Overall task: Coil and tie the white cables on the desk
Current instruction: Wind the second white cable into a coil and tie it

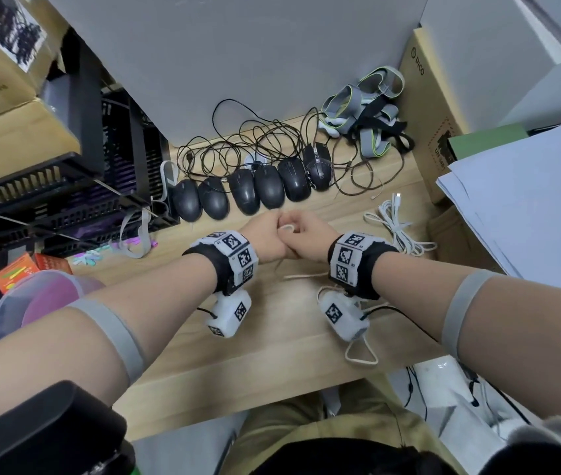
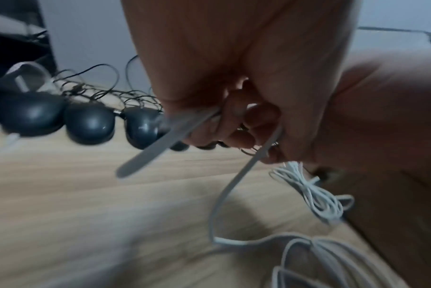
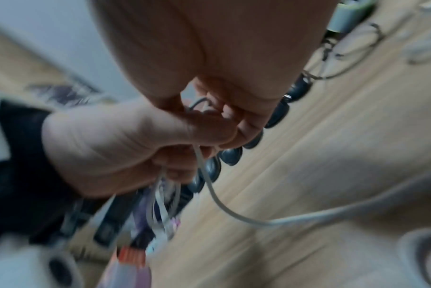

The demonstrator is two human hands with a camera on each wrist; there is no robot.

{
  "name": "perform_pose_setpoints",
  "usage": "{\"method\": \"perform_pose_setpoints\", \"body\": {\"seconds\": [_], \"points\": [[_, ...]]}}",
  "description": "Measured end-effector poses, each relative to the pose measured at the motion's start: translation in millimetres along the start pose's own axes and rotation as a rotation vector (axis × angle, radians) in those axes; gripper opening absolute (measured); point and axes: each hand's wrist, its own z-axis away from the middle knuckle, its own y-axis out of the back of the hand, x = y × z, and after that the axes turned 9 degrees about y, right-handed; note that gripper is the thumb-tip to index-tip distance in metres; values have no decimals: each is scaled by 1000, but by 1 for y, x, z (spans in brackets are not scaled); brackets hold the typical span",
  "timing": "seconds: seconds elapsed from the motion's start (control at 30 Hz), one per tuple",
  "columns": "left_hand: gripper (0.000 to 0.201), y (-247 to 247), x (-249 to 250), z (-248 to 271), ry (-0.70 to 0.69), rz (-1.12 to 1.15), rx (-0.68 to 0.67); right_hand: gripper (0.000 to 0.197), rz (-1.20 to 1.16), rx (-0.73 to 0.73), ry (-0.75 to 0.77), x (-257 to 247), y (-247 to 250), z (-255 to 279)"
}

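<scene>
Both hands meet above the middle of the wooden desk (image 1: 203, 354). My left hand (image 1: 263, 234) has its fingers curled round a white cable (image 2: 230, 183) and a flat grey tie strip (image 2: 147, 151). My right hand (image 1: 310, 231) pinches the same white cable (image 1: 286, 229) right against the left hand. From the hands the cable (image 3: 234, 211) hangs down to loose loops (image 2: 332, 261) on the desk under my right wrist; one loop (image 1: 361, 354) lies by the front edge. A second white cable (image 1: 399, 228), tied in a bundle, lies on the desk to the right.
A row of black mice (image 1: 248, 192) with tangled black cords stands just behind the hands. Grey straps (image 1: 364, 111) are heaped at the back right beside a cardboard box (image 1: 426, 108). Papers (image 1: 529, 200) lie at the right, black racks (image 1: 66, 183) at the left.
</scene>
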Motion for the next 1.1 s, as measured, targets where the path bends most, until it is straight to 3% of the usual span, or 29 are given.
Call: {"method": "perform_pose_setpoints", "body": {"seconds": [0.07, 0.13, 0.2, 0.3, 0.4, 0.53, 0.63, 0.73, 0.87, 0.97, 1.1], "points": [[32, 1, -3, -4, 114, 78, -10, 23, -295, 152, -131, 5, -1, -7], [25, 3, -8, -6, 217, 191, 24, 34, -387, 206, -182, 6, 2, -9], [29, 8, -8, -7, 258, 509, 36, 53, -283, 134, -173, 11, 5, -4], [42, 18, 4, -5, 294, 908, 48, 74, -31, -121, -125, 22, -3, 6], [42, 27, 18, -4, 320, 1184, 105, 73, 11, -161, -57, 28, -13, 10], [50, 27, 31, -2, 358, 1513, 60, 63, -89, 4, 10, 18, -19, 9], [49, 24, 37, -1, 360, 1464, 128, 31, -258, 18, 26, 7, -19, 10], [43, 26, 34, -3, 389, 1217, 252, 13, -206, 108, 69, 6, -18, 11], [23, 27, 23, -1, 448, 888, 303, 17, -93, 204, 48, 9, -11, 3], [20, 24, 15, 0, 437, 650, 355, 21, -55, 131, 47, 4, -2, 0], [20, 22, 13, 1, 454, 647, 389, 8, -302, 22, -71, -5, -5, 0]]}}
